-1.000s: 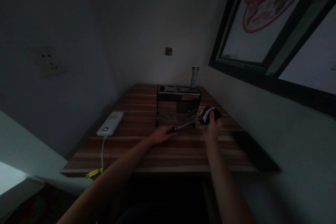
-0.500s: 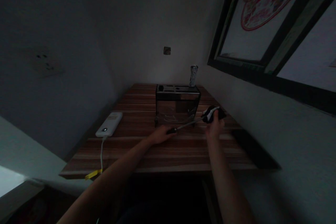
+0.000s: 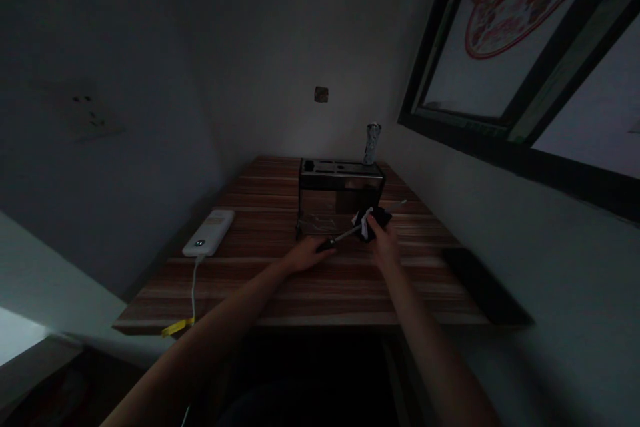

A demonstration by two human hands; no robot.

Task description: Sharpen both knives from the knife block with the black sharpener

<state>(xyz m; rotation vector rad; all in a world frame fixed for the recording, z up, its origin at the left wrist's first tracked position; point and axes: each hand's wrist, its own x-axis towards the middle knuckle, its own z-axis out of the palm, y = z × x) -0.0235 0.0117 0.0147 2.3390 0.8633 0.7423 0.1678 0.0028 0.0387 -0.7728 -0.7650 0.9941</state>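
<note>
My left hand [image 3: 306, 254] is closed around the black handle of a long, narrow-bladed knife [image 3: 345, 235]. The blade points right and slightly away from me, low over the table. A black-and-white cloth [image 3: 369, 221] is wrapped around the middle of the blade, and my right hand [image 3: 384, 240] pinches it there. The thin tip sticks out past the cloth on the right. Directly behind my hands stands a knife block [image 3: 343, 177] with a slotted top and a clear front. A silvery, foil-like handle [image 3: 371, 144] rises from its right rear corner.
On the left of the striped wooden table [image 3: 270, 293] lies a white power bank [image 3: 209, 233] with a cable and a yellow tag [image 3: 177, 327]. A dark flat slab [image 3: 487, 285] lies at the right edge. Walls enclose the back and both sides; a framed picture [image 3: 525, 7] hangs right.
My right hand and the cloth have slid left along the blade, toward the handle, uncovering the tip. The left hand keeps its hold on the knife nearly in place.
</note>
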